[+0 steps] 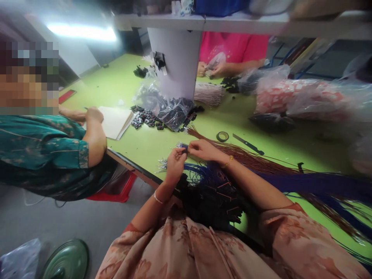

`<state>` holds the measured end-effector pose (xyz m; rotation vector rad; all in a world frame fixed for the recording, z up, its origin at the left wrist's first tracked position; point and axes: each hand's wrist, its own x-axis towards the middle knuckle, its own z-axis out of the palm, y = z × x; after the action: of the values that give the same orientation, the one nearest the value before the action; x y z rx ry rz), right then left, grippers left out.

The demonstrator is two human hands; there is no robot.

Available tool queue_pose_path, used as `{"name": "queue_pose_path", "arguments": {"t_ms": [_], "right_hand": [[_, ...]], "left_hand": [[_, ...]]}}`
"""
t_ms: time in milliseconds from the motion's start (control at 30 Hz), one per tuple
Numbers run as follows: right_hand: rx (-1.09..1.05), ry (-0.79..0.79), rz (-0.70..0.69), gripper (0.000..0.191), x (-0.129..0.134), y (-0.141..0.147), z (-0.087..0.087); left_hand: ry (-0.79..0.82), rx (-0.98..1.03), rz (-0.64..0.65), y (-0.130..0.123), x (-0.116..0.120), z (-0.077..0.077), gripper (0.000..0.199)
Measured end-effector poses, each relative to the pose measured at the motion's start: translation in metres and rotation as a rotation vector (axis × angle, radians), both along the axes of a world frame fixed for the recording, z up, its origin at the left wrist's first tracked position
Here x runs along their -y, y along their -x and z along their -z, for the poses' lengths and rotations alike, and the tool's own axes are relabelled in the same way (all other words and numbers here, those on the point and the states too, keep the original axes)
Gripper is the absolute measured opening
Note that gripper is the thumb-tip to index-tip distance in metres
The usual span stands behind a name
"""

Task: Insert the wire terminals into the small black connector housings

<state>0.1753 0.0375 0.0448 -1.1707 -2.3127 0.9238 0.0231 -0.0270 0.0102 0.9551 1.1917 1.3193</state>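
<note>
My left hand [176,164] is closed in a pinch around a small black piece [184,151], mostly hidden by the fingers. Right beside it, the thumb and fingers of my right hand [201,150] press together; whatever they grip is too small to make out. Under and around both hands lie blue wires [197,173] with bare metal tips [162,165]. Long brown wires [244,153] run behind my right hand. Close to my body is a heap of black parts [213,201], some with short orange-brown wires sticking out.
Past the brown wires lie a tape roll [222,136] and a dark blade [248,144]. Black connector pieces [148,118] sit near a plastic bag [174,112]. A co-worker at left leans over a notebook [112,120]; another sits across, behind a white panel [176,62]. Stuffed bags [299,99] line the right.
</note>
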Motion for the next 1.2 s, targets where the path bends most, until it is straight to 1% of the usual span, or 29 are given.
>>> {"name": "queue_pose_path", "arguments": {"t_ms": [67, 100, 133, 200, 233, 267, 300, 333, 367, 400, 467, 500, 533, 567, 633, 667, 700, 767, 800, 833, 900, 1000, 1100, 1200], "right_hand": [[-0.010, 0.064, 0.000, 0.022, -0.007, -0.004, -0.012], [0.011, 0.076, -0.011, 0.021, -0.009, -0.003, -0.018], [0.053, 0.078, -0.045, 0.019, -0.010, 0.001, -0.022], [0.182, 0.063, -0.159, 0.014, -0.006, 0.015, -0.026], [0.259, 0.057, -0.205, 0.013, -0.002, 0.024, -0.027], [0.333, 0.051, -0.230, 0.013, 0.003, 0.034, -0.025], [0.429, 0.040, -0.229, 0.013, 0.008, 0.043, -0.023], [0.509, 0.018, -0.215, 0.014, 0.014, 0.051, -0.021], [0.559, 0.002, -0.193, 0.015, 0.018, 0.057, -0.018], [0.582, -0.004, -0.170, 0.016, 0.022, 0.062, -0.015], [0.573, -0.013, -0.136, 0.016, 0.028, 0.065, -0.010], [0.560, -0.016, -0.128, 0.016, 0.030, 0.065, -0.008], [0.548, -0.022, -0.122, 0.016, 0.031, 0.064, -0.006], [0.546, -0.033, -0.122, 0.016, 0.032, 0.063, -0.005], [0.561, -0.067, -0.146, 0.017, 0.033, 0.061, -0.003], [0.576, -0.087, -0.165, 0.019, 0.033, 0.061, -0.002], [0.594, -0.108, -0.187, 0.019, 0.033, 0.061, -0.001], [0.629, -0.143, -0.218, 0.020, 0.032, 0.061, 0.000], [0.637, -0.153, -0.218, 0.020, 0.032, 0.061, 0.001], [0.640, -0.158, -0.211, 0.021, 0.031, 0.060, 0.002], [0.621, -0.156, -0.171, 0.022, 0.030, 0.057, 0.003], [0.515, -0.135, -0.090, 0.020, 0.026, 0.051, 0.004], [0.410, -0.109, -0.072, 0.016, 0.023, 0.047, 0.006], [0.425, -0.114, -0.079, 0.015, 0.022, 0.046, 0.006]], "left_hand": [[-0.254, -0.260, 0.040, -0.014, 0.020, -0.014, 0.021], [-0.393, -0.390, 0.099, -0.023, 0.031, -0.021, 0.020], [-0.536, -0.491, 0.216, -0.033, 0.042, -0.026, 0.021], [-0.803, -0.625, 0.526, -0.053, 0.062, -0.033, 0.026], [-0.904, -0.671, 0.640, -0.062, 0.069, -0.035, 0.028], [-0.980, -0.702, 0.713, -0.070, 0.074, -0.035, 0.029], [-1.033, -0.723, 0.750, -0.074, 0.078, -0.034, 0.031], [-1.071, -0.726, 0.750, -0.076, 0.079, -0.034, 0.033], [-1.096, -0.716, 0.722, -0.074, 0.078, -0.033, 0.034], [-1.108, -0.698, 0.668, -0.068, 0.073, -0.032, 0.033], [-1.087, -0.678, 0.485, -0.046, 0.054, -0.032, 0.026], [-1.037, -0.698, 0.360, -0.031, 0.039, -0.031, 0.023], [-0.966, -0.759, 0.225, -0.013, 0.020, -0.030, 0.023], [-0.822, -0.836, 0.100, 0.005, -0.001, -0.027, 0.025], [-0.526, -1.009, -0.048, 0.040, -0.047, -0.019, 0.029], [-0.418, -1.099, -0.092, 0.056, -0.070, -0.013, 0.032], [-0.342, -1.182, -0.105, 0.069, -0.090, -0.007, 0.035], [-0.283, -1.316, -0.059, 0.089, -0.121, 0.005, 0.041], [-0.274, -1.363, -0.031, 0.095, -0.130, 0.011, 0.041], [-0.273, -1.394, -0.016, 0.099, -0.136, 0.015, 0.038], [-0.285, -1.421, -0.009, 0.103, -0.138, 0.020, 0.030], [-0.306, -1.406, -0.016, 0.105, -0.126, 0.020, 0.022], [-0.344, -1.326, 0.011, 0.109, -0.112, 0.016, 0.022], [-0.379, -1.180, 0.020, 0.114, -0.101, 0.013, 0.024]]}}
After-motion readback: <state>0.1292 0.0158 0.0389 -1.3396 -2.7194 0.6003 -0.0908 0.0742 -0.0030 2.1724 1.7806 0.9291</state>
